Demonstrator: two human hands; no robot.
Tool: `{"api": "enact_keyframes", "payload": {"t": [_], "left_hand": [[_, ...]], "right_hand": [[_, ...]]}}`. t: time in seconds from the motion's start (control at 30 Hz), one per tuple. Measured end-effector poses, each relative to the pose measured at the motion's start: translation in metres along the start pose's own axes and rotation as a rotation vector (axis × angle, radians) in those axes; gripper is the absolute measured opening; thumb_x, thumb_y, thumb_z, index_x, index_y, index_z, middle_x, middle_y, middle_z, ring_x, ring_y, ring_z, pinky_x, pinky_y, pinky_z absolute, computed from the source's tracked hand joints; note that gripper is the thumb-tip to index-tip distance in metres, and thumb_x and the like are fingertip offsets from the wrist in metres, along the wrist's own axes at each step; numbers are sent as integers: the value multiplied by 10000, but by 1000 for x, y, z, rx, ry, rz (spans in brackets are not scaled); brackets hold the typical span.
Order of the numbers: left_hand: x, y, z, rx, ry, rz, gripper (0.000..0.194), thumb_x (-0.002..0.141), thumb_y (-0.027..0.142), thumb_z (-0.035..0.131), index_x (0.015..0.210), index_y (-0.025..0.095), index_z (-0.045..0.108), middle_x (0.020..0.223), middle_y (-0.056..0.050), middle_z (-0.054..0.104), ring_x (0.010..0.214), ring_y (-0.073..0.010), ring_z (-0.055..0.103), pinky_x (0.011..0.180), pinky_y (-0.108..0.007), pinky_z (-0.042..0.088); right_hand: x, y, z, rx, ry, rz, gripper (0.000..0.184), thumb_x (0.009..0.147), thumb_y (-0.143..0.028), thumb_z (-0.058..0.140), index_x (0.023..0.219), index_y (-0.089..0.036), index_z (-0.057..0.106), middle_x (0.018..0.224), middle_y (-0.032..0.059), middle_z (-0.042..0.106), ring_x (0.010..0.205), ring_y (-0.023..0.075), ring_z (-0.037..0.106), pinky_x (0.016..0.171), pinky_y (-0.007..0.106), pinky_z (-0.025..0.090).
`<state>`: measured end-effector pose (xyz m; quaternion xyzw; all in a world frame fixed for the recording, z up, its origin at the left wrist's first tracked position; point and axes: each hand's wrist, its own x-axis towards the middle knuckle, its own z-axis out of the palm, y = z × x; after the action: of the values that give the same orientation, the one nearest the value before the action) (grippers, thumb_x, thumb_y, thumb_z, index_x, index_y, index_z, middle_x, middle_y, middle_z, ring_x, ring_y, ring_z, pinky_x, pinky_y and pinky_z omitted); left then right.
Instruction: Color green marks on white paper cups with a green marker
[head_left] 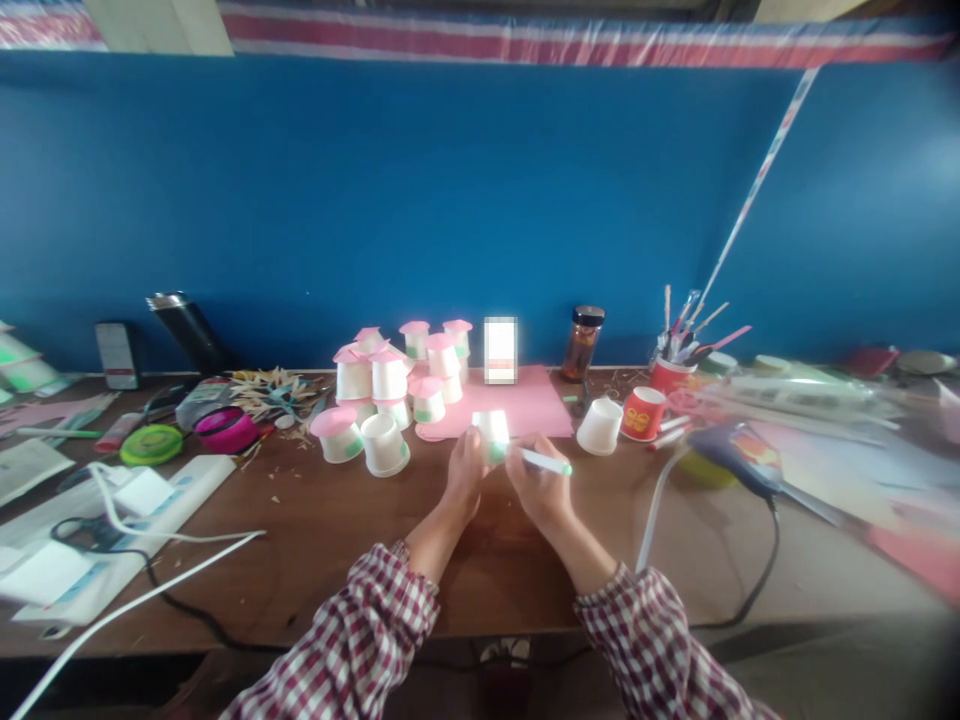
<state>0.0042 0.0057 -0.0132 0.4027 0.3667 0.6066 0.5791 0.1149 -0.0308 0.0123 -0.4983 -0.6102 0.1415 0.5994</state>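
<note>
My left hand [466, 470] is closed around a white paper cup [491, 428], held above the table's middle. A green patch shows on the cup's lower side. In my right hand [540, 488] is a white marker [546, 461] with a green end pointing right; its other end is at the cup, and the tip is hidden by my fingers. To the left stand several white cups with pink paper tops [389, 375], some stacked. A cup without a paper top [385, 445] stands before them, and another white cup [600, 426] is at the right.
Pink paper [525, 402] lies behind my hands. A red cup [643, 413], a tool holder [673, 374] and a glue gun [735, 455] are at the right. A power strip [172, 510] with cables, wooden sticks [277, 392] and tape rolls [151, 444] occupy the left.
</note>
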Motion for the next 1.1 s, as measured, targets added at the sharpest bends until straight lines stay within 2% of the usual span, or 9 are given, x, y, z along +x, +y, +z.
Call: {"api": "enact_keyframes", "payload": {"t": [0.33,0.63,1.1], "left_hand": [[-3,10,4,-32,6,-32,418,797,554,522,946,166,563,883,-67,602,838,-201,599,770,-384,491],[-1,5,2,-22,-15,-37,451,804,574,500,979,165,571,976,-90,616,846,-188,600,752,-357,490],[1,3,1,-21,8,-29,447,780,568,535,938,152,574,910,-82,619,834,-191,603,736,-328,492]], "right_hand": [[1,-2,-3,14,-49,6,115,801,-253,541,725,-175,577,649,1,618,536,114,542,499,211,441],[1,-1,-2,20,-39,8,112,798,-255,551,728,-172,575,642,-3,608,530,107,532,499,205,433],[1,0,-2,55,-71,0,107,798,-240,546,710,-179,552,632,-12,581,524,103,509,500,209,424]]}}
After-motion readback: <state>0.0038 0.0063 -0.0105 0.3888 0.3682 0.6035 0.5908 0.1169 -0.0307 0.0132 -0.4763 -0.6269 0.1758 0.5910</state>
